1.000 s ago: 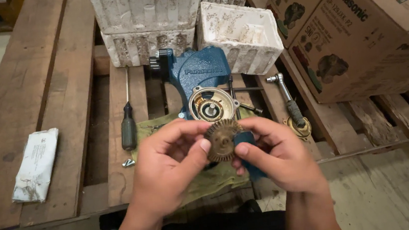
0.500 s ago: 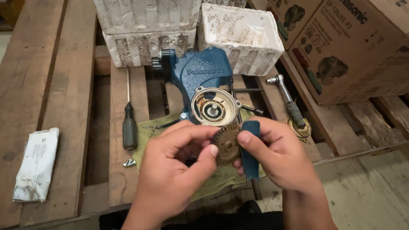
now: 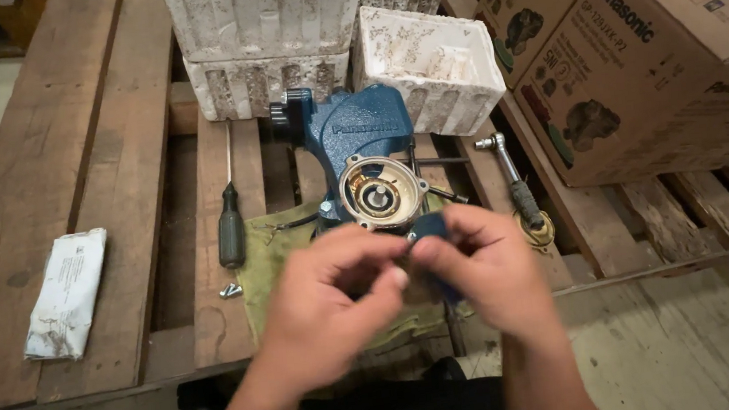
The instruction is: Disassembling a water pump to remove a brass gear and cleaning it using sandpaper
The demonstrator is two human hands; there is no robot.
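Both hands meet at the lower centre of the frame, just below the open brass-lined mouth of the blue pump body (image 3: pixel 363 138); the left hand (image 3: pixel 330 311) and right hand (image 3: pixel 478 274) are blurred, their fingers (image 3: pixel 389 276) drawn together around a small dark part (image 3: pixel 429 225) at their tips, though the blur and the knuckles hide just what is clamped; the pump sits on an olive cloth (image 3: pixel 267 259) on the wooden pallet (image 3: pixel 55 137) that serves as worktop; to the left of the hands lies open plank, with a screwdriver (image 3: pixel 229 227) along a slat and a folded white packet (image 3: pixel 65 292) near the pallet's front edge at the left; to the right a ratchet wrench (image 3: pixel 512 177) lies close beside the right hand, and cardboard boxes (image 3: pixel 653 52) crowd the upper right; white foam blocks (image 3: pixel 267 27) wall off the top, so free room lies mainly leftward and toward the pallet's near edge at the bottom; against the frame half a second ago, the brass toothed disc then plain between the thumbs is now covered by the fingers, and the hands have closed in nearer each other.
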